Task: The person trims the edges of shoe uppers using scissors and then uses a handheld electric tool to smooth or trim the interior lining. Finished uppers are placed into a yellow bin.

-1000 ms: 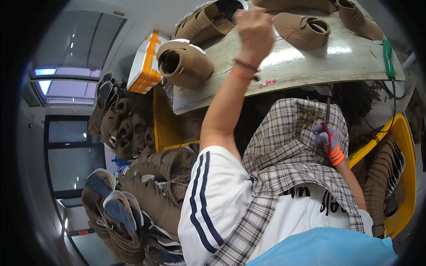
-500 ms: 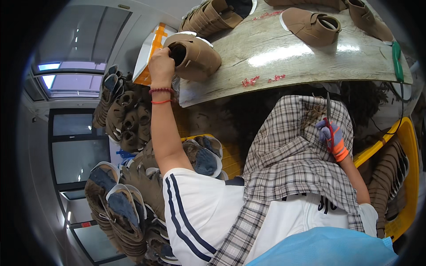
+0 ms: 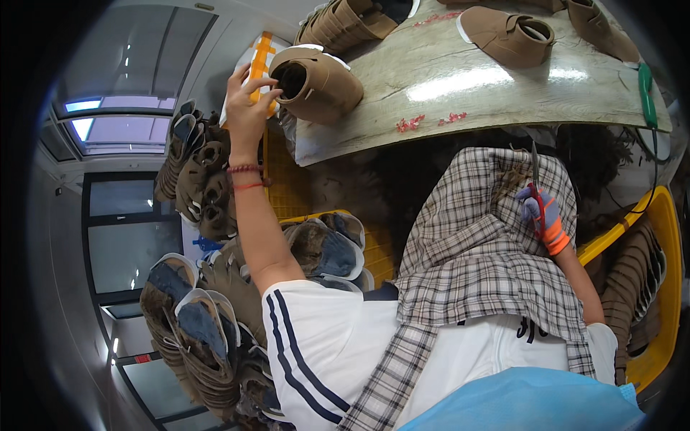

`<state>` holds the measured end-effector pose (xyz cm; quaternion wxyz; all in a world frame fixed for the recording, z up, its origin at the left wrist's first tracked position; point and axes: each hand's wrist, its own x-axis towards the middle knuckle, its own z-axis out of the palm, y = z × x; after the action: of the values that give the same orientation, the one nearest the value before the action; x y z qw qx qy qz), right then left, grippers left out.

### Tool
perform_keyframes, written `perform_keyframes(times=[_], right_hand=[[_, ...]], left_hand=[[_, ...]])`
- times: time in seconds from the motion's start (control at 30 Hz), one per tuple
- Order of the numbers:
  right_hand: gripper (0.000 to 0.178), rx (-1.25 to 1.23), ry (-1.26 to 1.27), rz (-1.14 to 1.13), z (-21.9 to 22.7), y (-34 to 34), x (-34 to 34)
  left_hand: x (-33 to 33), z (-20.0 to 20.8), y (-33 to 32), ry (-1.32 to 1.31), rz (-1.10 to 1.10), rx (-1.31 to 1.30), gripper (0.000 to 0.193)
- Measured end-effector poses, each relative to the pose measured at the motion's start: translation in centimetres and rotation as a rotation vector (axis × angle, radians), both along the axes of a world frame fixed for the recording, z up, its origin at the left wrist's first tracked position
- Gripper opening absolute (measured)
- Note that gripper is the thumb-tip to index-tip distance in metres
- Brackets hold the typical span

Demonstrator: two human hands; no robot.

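A brown shoe upper (image 3: 327, 86) stands at the left end of the table, its dark opening turned toward me. My left hand (image 3: 248, 111) is beside that opening, fingers spread and holding nothing; the fingertips are close to the upper's edge, and I cannot tell whether they touch it. Over my lap, my right hand (image 3: 543, 215), in a purple and orange glove, is closed around red-handled scissors (image 3: 535, 188), the blades pointing away from me. A checked apron (image 3: 460, 237) covers my lap, with some brown fuzz lying on it near the scissors.
More brown uppers (image 3: 507, 36) lie on the wood-patterned table (image 3: 388, 122), with red scraps (image 3: 410, 123) near its edge. A green-handled tool (image 3: 647, 97) with a cord is at the right. Stacked uppers (image 3: 205, 330) fill the left side; a yellow crate (image 3: 665, 287) of uppers stands right.
My left hand has let go of the shoe upper's rim and drawn slightly left, its fingers opening. The upper stays on the table. My right hand still holds the scissors over my lap.
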<state>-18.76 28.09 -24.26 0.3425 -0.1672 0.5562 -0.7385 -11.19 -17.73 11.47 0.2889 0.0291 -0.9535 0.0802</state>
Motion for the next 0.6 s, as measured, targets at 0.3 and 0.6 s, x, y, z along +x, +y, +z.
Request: perform_keyframes(times=[0.3, 0.6], right_hand=[[0.019, 0.023, 0.030, 0.024, 1.9, 0.0, 0.1], [0.021, 0.034, 0.068, 0.026, 1.7, -0.1, 0.0]], left_hand=[[-3.5, -1.5, -4.8, -0.355, 0.271, -0.135, 0.018], [-2.5, -0.5, -5.4, -0.219, 0.015, 0.148, 0.009]])
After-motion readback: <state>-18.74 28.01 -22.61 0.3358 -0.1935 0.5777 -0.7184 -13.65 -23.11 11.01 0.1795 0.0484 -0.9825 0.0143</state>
